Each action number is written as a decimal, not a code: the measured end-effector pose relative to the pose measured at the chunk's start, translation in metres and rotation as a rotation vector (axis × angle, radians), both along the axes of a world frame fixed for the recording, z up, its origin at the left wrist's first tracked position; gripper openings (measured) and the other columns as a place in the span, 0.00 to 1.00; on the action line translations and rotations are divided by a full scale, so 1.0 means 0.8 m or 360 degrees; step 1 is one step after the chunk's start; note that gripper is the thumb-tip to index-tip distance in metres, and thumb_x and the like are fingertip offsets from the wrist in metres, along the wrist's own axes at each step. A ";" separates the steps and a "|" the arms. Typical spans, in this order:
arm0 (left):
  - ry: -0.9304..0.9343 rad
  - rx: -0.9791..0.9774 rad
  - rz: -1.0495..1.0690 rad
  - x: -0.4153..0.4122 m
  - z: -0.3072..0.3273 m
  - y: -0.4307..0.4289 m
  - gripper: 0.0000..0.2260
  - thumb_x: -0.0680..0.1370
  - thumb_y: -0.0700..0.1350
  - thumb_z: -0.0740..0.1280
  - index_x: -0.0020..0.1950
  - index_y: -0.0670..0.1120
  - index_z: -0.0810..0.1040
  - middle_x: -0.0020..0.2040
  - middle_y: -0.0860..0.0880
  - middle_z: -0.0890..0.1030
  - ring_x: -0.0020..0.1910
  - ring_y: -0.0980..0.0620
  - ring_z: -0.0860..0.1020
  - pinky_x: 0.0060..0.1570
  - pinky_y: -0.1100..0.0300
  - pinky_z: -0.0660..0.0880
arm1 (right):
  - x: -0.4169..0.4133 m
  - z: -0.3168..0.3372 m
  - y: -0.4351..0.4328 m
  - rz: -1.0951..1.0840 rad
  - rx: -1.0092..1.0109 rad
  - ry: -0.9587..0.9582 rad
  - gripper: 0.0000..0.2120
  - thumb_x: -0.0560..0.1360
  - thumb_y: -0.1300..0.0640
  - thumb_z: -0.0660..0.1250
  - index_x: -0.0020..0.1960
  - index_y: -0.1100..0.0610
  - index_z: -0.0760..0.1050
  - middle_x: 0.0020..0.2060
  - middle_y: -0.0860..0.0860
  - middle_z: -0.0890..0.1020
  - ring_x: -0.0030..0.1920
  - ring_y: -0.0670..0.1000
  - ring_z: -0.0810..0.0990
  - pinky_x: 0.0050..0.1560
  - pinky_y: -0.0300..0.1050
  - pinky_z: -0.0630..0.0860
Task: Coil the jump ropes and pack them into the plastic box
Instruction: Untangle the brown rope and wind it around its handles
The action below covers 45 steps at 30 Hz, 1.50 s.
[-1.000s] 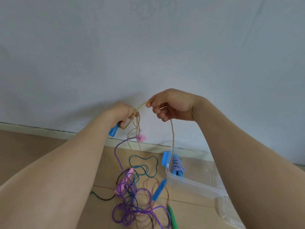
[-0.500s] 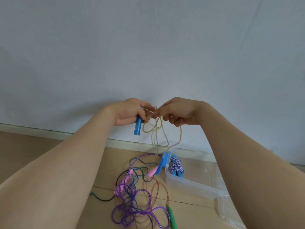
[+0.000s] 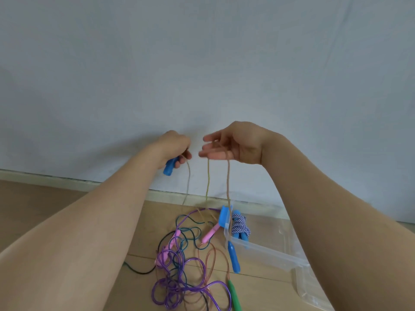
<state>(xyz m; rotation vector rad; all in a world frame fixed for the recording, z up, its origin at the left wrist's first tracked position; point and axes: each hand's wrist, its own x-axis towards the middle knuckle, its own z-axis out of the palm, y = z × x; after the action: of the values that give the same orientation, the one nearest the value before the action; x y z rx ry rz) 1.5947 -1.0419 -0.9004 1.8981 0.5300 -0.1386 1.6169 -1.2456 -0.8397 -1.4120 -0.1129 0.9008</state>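
Note:
My left hand (image 3: 174, 145) is closed around a blue handle (image 3: 170, 167) of a tan jump rope (image 3: 228, 182). My right hand (image 3: 233, 144) is a little to its right, fingers spread, with the tan rope draped over them in hanging strands. The rope's other blue handle (image 3: 232, 257) dangles low beside the clear plastic box (image 3: 267, 254). Inside the box lies a coiled blue-and-white rope (image 3: 240, 225). A tangle of purple, teal, brown and black ropes (image 3: 179, 274) with pink handles (image 3: 210, 235) lies on the floor.
A blue latch (image 3: 224, 215) sits on the box's near end. A green handle (image 3: 234, 295) lies at the bottom. The box's clear lid (image 3: 312, 286) lies to the right on the wooden floor. A pale wall and skirting board (image 3: 67, 180) are straight ahead.
My hands met and then moved apart again. My right hand opened its fingers, the rope loops now hang longer, and the second blue handle has dropped lower beside the box.

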 end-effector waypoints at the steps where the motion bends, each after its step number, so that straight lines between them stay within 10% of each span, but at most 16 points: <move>1: -0.0091 -0.0126 0.0013 0.000 0.006 -0.005 0.06 0.79 0.38 0.60 0.50 0.37 0.74 0.36 0.41 0.78 0.27 0.48 0.70 0.26 0.60 0.67 | 0.001 0.002 0.002 -0.0097 0.0179 0.0019 0.21 0.79 0.76 0.47 0.63 0.74 0.74 0.52 0.66 0.80 0.48 0.66 0.88 0.44 0.49 0.87; 5: -0.0222 -0.0488 -0.0237 -0.009 0.020 -0.016 0.09 0.85 0.39 0.58 0.58 0.41 0.78 0.38 0.43 0.83 0.34 0.47 0.78 0.34 0.55 0.75 | 0.006 0.009 0.010 -0.0504 0.0568 -0.0124 0.15 0.78 0.78 0.55 0.60 0.72 0.74 0.53 0.59 0.73 0.44 0.62 0.89 0.61 0.55 0.83; 10: -0.0051 -0.0466 -0.0859 -0.017 0.023 -0.029 0.14 0.88 0.40 0.57 0.69 0.44 0.78 0.62 0.47 0.86 0.46 0.50 0.79 0.46 0.55 0.73 | 0.014 0.002 0.016 -0.0791 0.0346 -0.0462 0.07 0.75 0.70 0.73 0.54 0.68 0.82 0.53 0.61 0.83 0.56 0.63 0.87 0.58 0.52 0.85; 17: 0.0197 -0.0396 -0.0761 -0.021 0.021 -0.015 0.13 0.84 0.46 0.58 0.51 0.42 0.80 0.37 0.44 0.78 0.36 0.48 0.74 0.37 0.55 0.69 | 0.017 0.002 -0.005 -0.1381 -0.0830 -0.1266 0.12 0.69 0.50 0.64 0.32 0.58 0.72 0.26 0.53 0.75 0.27 0.59 0.79 0.34 0.55 0.85; 24: -0.0089 -0.0241 -0.0501 -0.014 0.017 -0.011 0.08 0.79 0.45 0.62 0.41 0.46 0.74 0.32 0.49 0.68 0.28 0.51 0.64 0.29 0.58 0.61 | -0.002 -0.023 -0.018 -0.0280 -0.1797 -0.1217 0.11 0.75 0.56 0.60 0.45 0.62 0.77 0.36 0.57 0.86 0.28 0.57 0.86 0.41 0.54 0.87; 30: -0.0025 0.0014 -0.0704 -0.020 0.021 -0.022 0.13 0.83 0.47 0.65 0.54 0.39 0.84 0.31 0.46 0.73 0.26 0.51 0.66 0.26 0.59 0.62 | 0.005 -0.025 0.002 -0.0127 -0.1513 -0.1403 0.14 0.72 0.63 0.64 0.57 0.61 0.77 0.40 0.58 0.86 0.30 0.54 0.87 0.40 0.51 0.87; 36: -0.0182 -0.0094 -0.0769 -0.019 0.032 -0.025 0.16 0.85 0.52 0.64 0.50 0.39 0.80 0.29 0.45 0.70 0.27 0.49 0.64 0.27 0.58 0.62 | 0.002 -0.029 0.004 0.0490 -0.0861 -0.0889 0.21 0.81 0.67 0.63 0.72 0.53 0.72 0.61 0.56 0.79 0.45 0.57 0.90 0.45 0.51 0.86; 45: -0.0166 -0.0265 -0.0624 -0.015 0.020 -0.021 0.15 0.87 0.50 0.61 0.65 0.40 0.73 0.38 0.46 0.78 0.30 0.52 0.70 0.27 0.61 0.64 | 0.013 -0.032 -0.004 0.0211 -0.1046 -0.1026 0.16 0.85 0.59 0.51 0.61 0.56 0.77 0.41 0.58 0.88 0.34 0.56 0.87 0.34 0.47 0.81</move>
<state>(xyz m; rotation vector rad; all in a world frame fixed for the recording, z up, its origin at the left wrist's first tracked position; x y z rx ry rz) 1.5830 -1.0590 -0.8846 1.8147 0.0679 -0.3265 1.6271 -1.2488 -0.8652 -2.3022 -0.4282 0.5706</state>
